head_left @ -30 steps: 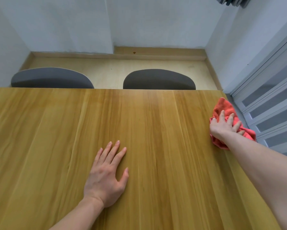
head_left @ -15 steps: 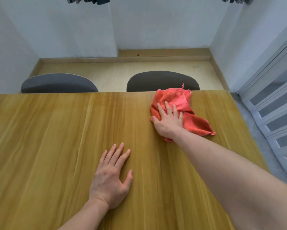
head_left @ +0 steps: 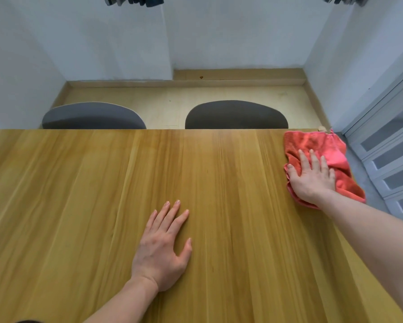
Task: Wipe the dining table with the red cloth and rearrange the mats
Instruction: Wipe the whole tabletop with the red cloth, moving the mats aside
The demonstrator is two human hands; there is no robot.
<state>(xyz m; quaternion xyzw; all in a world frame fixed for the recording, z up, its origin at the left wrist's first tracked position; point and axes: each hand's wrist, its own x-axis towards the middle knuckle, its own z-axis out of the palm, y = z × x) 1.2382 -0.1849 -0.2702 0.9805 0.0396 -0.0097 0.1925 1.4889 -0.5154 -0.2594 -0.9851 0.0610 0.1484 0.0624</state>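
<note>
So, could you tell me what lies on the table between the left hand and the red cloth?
Nothing: in the head view, only bare wood of the table lies between the left hand and the red cloth under the right hand.

Red cloth (head_left: 321,148), streaky honey-brown table (head_left: 79,194), 2 grey chairs (head_left: 236,115).

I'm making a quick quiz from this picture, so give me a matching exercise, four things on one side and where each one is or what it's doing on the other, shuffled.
Column one:
1. left hand
2. right hand
3. red cloth
4. chairs

Column two:
A. at the table's far right corner
B. beyond the far edge, backs showing
C. flat on bare wood
D. pressing on the cloth

Pairs: 1-C, 2-D, 3-A, 4-B
</note>
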